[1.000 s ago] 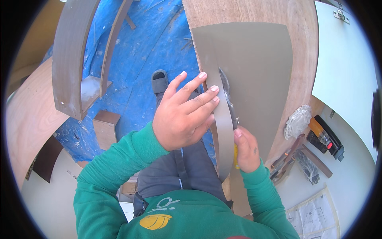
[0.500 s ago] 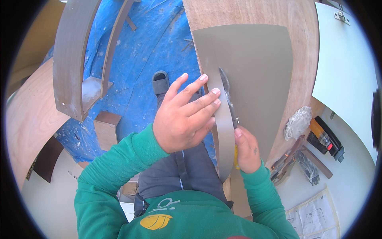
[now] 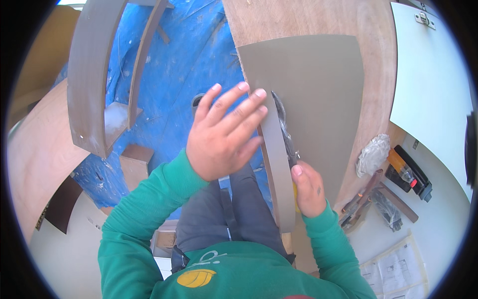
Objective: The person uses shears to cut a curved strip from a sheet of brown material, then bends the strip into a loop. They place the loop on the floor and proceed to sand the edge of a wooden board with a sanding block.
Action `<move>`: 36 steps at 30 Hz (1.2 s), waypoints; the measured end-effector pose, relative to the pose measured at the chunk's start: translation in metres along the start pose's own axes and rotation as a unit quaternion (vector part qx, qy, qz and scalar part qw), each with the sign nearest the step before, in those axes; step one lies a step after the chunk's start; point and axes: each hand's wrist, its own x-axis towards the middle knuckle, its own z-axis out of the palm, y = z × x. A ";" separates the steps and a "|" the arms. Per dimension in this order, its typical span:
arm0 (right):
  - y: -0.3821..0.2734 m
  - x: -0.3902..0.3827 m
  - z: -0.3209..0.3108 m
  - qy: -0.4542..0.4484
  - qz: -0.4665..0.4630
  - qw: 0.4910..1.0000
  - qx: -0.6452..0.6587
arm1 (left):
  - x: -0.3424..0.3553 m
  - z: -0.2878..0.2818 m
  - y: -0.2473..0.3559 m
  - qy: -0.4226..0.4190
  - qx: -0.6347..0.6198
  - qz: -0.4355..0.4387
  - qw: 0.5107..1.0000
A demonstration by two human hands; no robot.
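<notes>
Over blue tarp [image 3: 179, 50] and pale plywood [image 3: 308, 17], worked at the left edge of the board, in the head view. Had the grey sheet [image 3: 318, 89] lying on the plywood, with a narrow strip [image 3: 280, 179] along its left side, seemingly parted from it below the tip of the dark tool [image 3: 285, 132]. Gripped that tool low down in the right hand [image 3: 309, 189], thumb alongside, point facing away from the body, a bit of yellow showing beneath the palm. Spread the left hand [image 3: 224, 134] open and empty, fingertips over the strip's left edge; could not tell light contact from none.

Called, by judgement, for a straight, patient line, with the tool close beside the strip and never twisted toward it. Seemed to need the left palm pressing the strip gently aside, enough to free the tool without creasing or cracking thin material. Called also for fingers well off the point, and for firm support under the sheet near the plywood's edge. Had a crumpled white bundle [image 3: 373, 154] to the right, well apart from the tool and safely out of its path.
</notes>
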 end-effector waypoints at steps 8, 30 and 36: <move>-0.009 0.002 -0.002 -0.013 0.002 1.000 -0.025 | 0.013 -0.006 -0.017 0.000 0.040 0.031 0.999; -0.018 0.004 -0.003 -0.022 0.013 0.999 -0.023 | 0.017 -0.014 -0.018 -0.027 0.013 0.025 0.999; -0.019 0.004 -0.001 -0.018 0.008 1.000 -0.019 | 0.017 -0.013 -0.018 -0.028 0.010 0.025 0.999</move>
